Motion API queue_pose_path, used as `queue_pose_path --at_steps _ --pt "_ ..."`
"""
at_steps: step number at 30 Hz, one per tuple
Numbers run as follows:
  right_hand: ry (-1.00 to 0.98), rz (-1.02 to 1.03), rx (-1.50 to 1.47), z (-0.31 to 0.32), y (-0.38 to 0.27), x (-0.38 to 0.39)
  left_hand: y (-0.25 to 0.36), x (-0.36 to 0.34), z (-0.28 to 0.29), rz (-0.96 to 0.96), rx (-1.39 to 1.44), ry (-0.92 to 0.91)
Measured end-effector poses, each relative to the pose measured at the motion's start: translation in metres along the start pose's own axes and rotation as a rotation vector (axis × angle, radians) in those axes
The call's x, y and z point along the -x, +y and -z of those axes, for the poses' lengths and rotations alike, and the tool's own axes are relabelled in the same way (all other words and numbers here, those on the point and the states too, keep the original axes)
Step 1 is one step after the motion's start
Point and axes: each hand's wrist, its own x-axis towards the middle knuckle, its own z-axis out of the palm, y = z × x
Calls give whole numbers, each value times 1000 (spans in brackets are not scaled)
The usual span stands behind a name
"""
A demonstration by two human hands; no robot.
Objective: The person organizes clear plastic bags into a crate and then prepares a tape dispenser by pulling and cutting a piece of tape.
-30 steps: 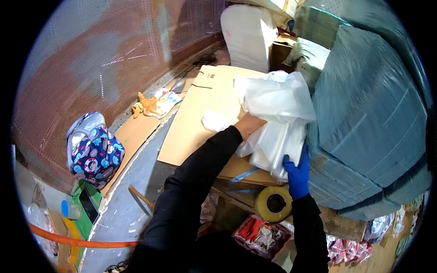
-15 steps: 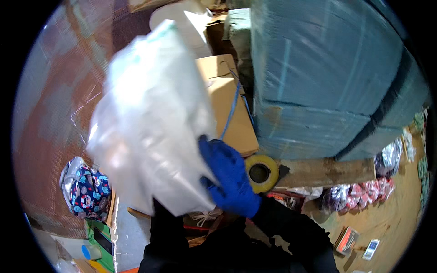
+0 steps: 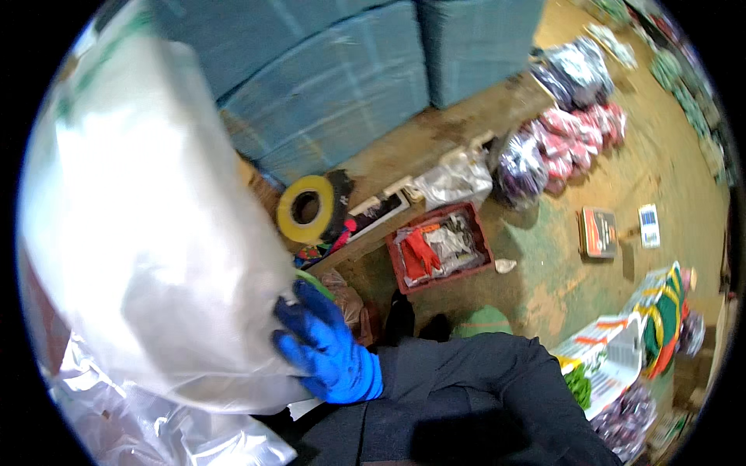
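A large, full, whitish plastic bag [image 3: 163,233] with green marks near its top fills the left side of the view. My right hand [image 3: 326,346], in a blue glove, holds the bag by its lower right side, with bent fingers pressed against the plastic. My left hand is out of sight, and the bag covers the area where it would show. Crinkled clear plastic [image 3: 148,423] lies below the bag at the lower left. Just beyond my right hand, a roll of yellow tape [image 3: 308,208] rests by a wooden ledge.
Blue wrapped bales [image 3: 334,85] stand along the back on a wooden ledge [image 3: 466,124]. A red crate [image 3: 441,247] with an orange-red glove sits on the floor. To the right are bagged red bundles [image 3: 575,144], a small box [image 3: 598,231] and a printed sack [image 3: 606,357].
The view has swung to the right, bringing the crate and floor goods toward the middle. The bag now fills more of the left side. My right hand stays against it.
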Motion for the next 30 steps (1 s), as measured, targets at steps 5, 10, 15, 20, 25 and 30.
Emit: queue_pose_path --at_steps 5,10,15,20,25,30 --pt "227 -247 122 55 14 69 -25 9 -73 51 -194 -326" --pt "538 -849 81 72 25 156 -69 12 -148 41 -431 -659" --pt "727 -902 194 77 63 209 -135 -2 -223 -11 -639 -936" --pt "846 -1140 32 67 121 253 -197 -23 -275 -57 -781 -1103" --pt "917 -1235 -28 48 187 278 -246 -54 -311 -92 -886 -1199" --pt "916 -1244 30 37 250 284 -305 -100 -339 -150 -942 -1199"
